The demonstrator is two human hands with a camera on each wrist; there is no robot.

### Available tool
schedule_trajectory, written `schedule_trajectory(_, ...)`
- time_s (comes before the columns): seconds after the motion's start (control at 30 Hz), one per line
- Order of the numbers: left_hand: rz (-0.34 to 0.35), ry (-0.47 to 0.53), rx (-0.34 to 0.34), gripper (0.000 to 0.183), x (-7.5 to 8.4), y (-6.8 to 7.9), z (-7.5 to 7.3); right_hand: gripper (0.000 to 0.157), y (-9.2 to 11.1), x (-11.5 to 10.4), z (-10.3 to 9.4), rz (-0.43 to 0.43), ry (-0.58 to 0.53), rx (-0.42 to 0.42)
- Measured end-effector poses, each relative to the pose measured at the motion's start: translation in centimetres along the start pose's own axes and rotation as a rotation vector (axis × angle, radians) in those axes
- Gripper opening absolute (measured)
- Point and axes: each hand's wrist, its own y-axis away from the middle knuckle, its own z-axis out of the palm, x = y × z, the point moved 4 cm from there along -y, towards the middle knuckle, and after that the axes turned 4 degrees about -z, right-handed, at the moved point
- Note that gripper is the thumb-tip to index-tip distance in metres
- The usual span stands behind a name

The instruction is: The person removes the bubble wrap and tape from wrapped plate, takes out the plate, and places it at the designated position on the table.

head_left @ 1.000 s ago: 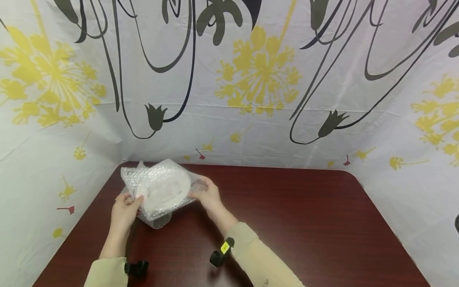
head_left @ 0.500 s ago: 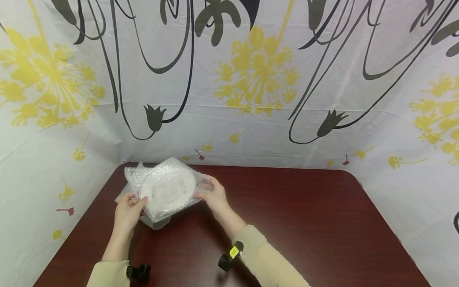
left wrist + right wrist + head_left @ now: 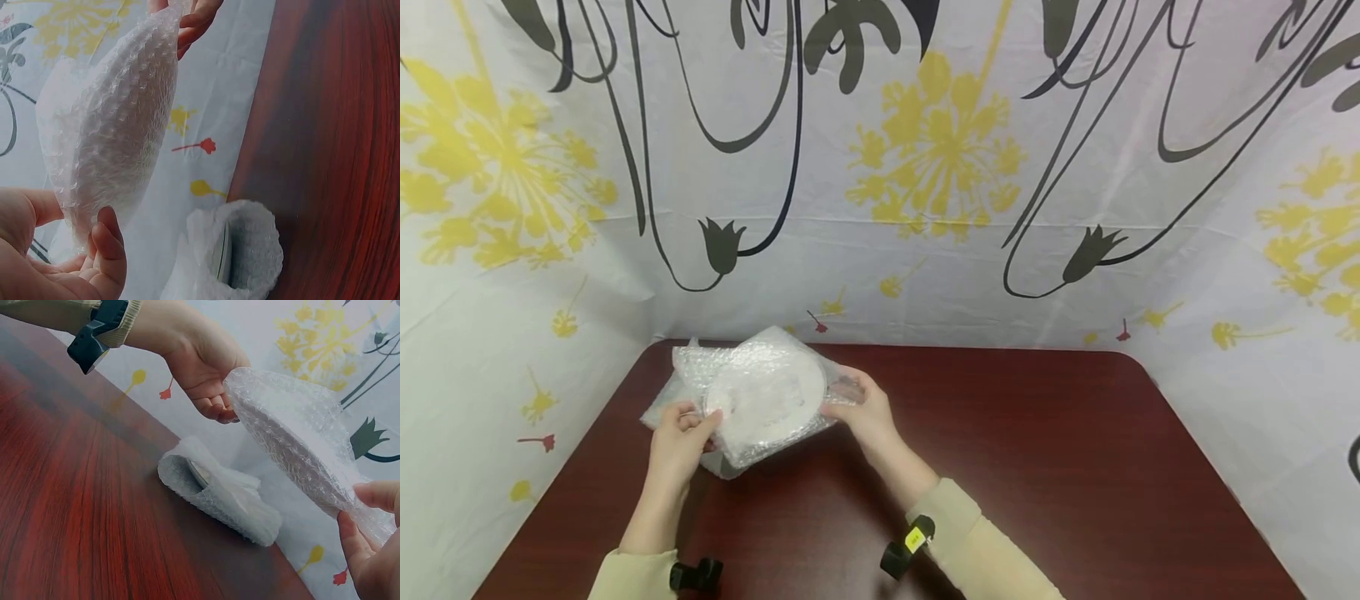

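Plate (image 3: 766, 396), in bubble wrap (image 3: 775, 340), is up off worktop (image 3: 1000, 433); L hand (image 3: 679, 440) & R hand (image 3: 871, 418) pinch opp. edges, fingers curled. Lift looks done, wrap's on; 2nd pack (image 3: 234, 503) lies below, also wrapped.

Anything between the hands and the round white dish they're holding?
Yes, bubble wrap: it covers the dish, and both the left hand and right hand grip the wrap rather than bare dish. Nothing else visible intervenes; the second wrapped package lies on the table below, out of the way.
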Motion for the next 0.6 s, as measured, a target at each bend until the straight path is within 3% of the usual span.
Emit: schedule_trajectory(0.6,0.042,-0.016,-0.072,0.051,0.2,1.4,2.5,0.063,2.1,-1.1,-3.3,-0.017,0.017,0.008)
